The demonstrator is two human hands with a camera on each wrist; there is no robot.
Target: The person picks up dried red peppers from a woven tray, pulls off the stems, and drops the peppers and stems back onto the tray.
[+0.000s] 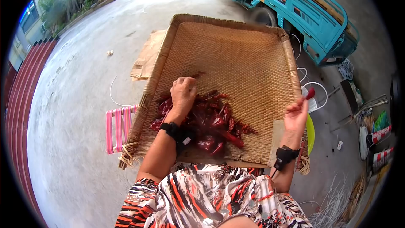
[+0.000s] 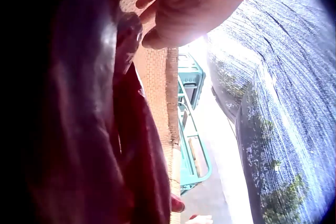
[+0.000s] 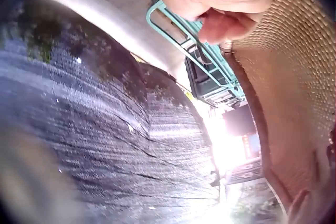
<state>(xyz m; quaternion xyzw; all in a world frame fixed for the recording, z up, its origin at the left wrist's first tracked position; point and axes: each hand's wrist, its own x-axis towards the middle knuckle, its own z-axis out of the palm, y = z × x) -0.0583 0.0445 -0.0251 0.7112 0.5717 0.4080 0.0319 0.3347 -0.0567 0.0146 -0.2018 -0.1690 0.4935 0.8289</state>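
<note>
A big woven basket [image 1: 236,59] holds a heap of dried red peppers [image 1: 215,120] in its lower part. The left hand [image 1: 183,97] hovers at the upper left of this heap, its fingers bent downward; the left wrist view has the hand [image 2: 197,8] with fingers spaced apart, beside large, blurred peppers [image 2: 139,134]. Over the basket's right rim, the right hand [image 1: 296,116] pinches a red pepper [image 1: 311,93] at its fingertips. In the right wrist view the right hand [image 3: 220,3] has curled fingers, and the pepper cannot be made out.
A pink striped stool [image 1: 119,130] stands left of the basket, near flat cardboard [image 1: 148,55]. Beyond the right rim are a white bucket [image 1: 313,104] and a yellow-green rim [image 1: 310,133]. A teal cargo vehicle [image 1: 295,12] is parked behind; clutter lies far right.
</note>
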